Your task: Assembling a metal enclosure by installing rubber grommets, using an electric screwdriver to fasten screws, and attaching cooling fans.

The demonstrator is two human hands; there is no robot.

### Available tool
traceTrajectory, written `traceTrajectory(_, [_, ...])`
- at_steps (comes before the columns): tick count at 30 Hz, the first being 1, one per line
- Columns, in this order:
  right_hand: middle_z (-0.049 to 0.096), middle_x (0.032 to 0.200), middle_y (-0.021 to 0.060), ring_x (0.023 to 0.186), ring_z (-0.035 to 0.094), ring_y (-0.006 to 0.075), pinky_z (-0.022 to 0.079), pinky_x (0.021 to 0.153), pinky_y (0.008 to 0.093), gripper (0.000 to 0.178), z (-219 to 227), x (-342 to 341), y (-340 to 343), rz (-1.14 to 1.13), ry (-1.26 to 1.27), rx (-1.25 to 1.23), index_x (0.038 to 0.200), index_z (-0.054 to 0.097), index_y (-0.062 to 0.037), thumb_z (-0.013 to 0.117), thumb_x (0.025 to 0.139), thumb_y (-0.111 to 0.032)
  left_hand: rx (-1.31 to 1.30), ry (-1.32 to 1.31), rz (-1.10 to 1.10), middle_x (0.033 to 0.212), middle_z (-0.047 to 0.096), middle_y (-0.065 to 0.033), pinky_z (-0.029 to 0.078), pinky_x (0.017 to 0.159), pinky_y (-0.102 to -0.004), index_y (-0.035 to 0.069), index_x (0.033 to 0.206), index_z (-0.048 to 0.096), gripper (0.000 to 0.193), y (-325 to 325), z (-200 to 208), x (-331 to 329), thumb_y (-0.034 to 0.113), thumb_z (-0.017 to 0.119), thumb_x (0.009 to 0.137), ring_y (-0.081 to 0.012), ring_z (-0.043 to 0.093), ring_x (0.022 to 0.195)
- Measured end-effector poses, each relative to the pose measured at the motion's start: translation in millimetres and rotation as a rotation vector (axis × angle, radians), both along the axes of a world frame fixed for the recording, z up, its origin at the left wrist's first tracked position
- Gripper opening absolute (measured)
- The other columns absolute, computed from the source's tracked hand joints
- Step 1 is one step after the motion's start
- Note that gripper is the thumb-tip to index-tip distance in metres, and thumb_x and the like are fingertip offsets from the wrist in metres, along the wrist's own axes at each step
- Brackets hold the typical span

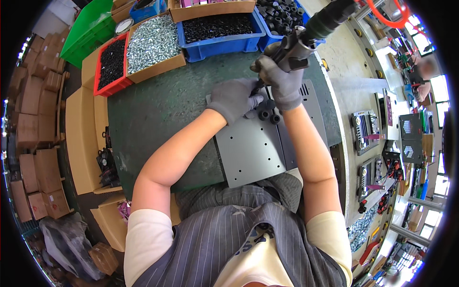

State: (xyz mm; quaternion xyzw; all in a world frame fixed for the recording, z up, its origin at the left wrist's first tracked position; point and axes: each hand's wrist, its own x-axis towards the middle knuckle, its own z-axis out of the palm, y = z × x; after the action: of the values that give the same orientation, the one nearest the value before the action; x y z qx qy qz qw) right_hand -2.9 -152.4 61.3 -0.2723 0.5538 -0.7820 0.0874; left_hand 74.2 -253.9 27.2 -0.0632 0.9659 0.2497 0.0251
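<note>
My right hand (282, 79), in a grey glove, is wrapped round the grip of a dark power screwdriver (306, 44), its bit angled down to the left. Close to the bit, my gloved left hand (233, 99) has its fingers drawn together over the far part of a grey metal panel (251, 150); what they pinch is hidden. The panel has small holes and a raised or folded strip along its right side. Several round black rubber feet (265, 115) lie on the panel between my hands.
Along the green table's (158, 119) far edge stand a red bin of black parts (112, 64), a carton of silver screws (155, 43), a blue bin of black screws (217, 29) and a blue bin of black feet (282, 16). Open cartons (79, 138) flank the left; a workbench line (351, 100) runs right.
</note>
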Motion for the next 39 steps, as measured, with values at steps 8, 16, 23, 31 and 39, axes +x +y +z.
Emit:
traceTrajectory(8, [0.056,0.073,0.0087,0.062,0.06,0.0185,0.051,0.059,0.0311,0.031,1.0,-2.9,-1.3,0.009,0.034,0.064,0.1,0.05,0.0023,0.059,0.071,-0.004,0.118,0.061,0.052,0.095,0.063,-0.0116,0.048,0.077,-0.0412,0.016,0.109,0.059,0.035,-10.3,1.1,8.9,0.037,0.059,0.082,-0.0302,0.061,0.09])
traceTrajectory(16, [0.057,0.074,0.0105,0.064,0.061,0.0189,0.05,0.061,0.0293,0.037,15.0,1.8,9.0,0.019,0.129,0.068,0.106,0.048,0.0041,0.057,0.072,-0.005,-0.013,0.118,0.019,0.096,0.063,-0.0088,0.048,0.076,-0.0417,0.016,0.102,0.063,0.028,3.8,-2.6,2.6,0.036,0.055,0.084,-0.0292,0.061,0.089])
traceTrajectory(23, [0.059,0.07,0.0049,0.057,0.055,0.0087,0.046,0.052,0.0231,0.032,0.3,-2.9,10.1,0.003,0.004,0.027,0.1,0.053,0.0013,0.065,0.071,-0.004,-0.029,0.11,-0.039,0.09,0.063,-0.0095,0.047,0.074,-0.0417,0.014,0.098,0.063,0.027,8.4,-12.3,-1.7,0.035,0.059,0.081,-0.0297,0.061,0.086])
traceTrajectory(31, [0.059,0.07,0.0054,0.058,0.059,0.0116,0.048,0.053,0.024,0.02,1.1,-4.5,5.6,0.072,-0.063,0.059,0.086,0.055,0.0014,0.065,0.07,-0.006,0.757,0.413,0.192,0.085,0.055,-0.0053,0.047,0.064,-0.0261,0.004,0.118,0.053,0.036,-10.5,-4.3,11.7,0.02,0.051,0.086,-0.0142,0.054,0.073])
traceTrajectory(39, [0.057,0.072,0.0089,0.061,0.059,0.017,0.052,0.059,0.0293,0.022,-1.2,-9.6,7.7,0.091,0.027,0.149,0.091,0.053,0.0031,0.06,0.072,-0.006,1.879,-0.163,0.406,0.073,0.044,0.0018,0.029,0.04,-0.015,-0.002,0.122,0.045,0.035,-1.6,-2.4,88.5,0.017,0.041,0.093,-0.0047,0.037,0.054])
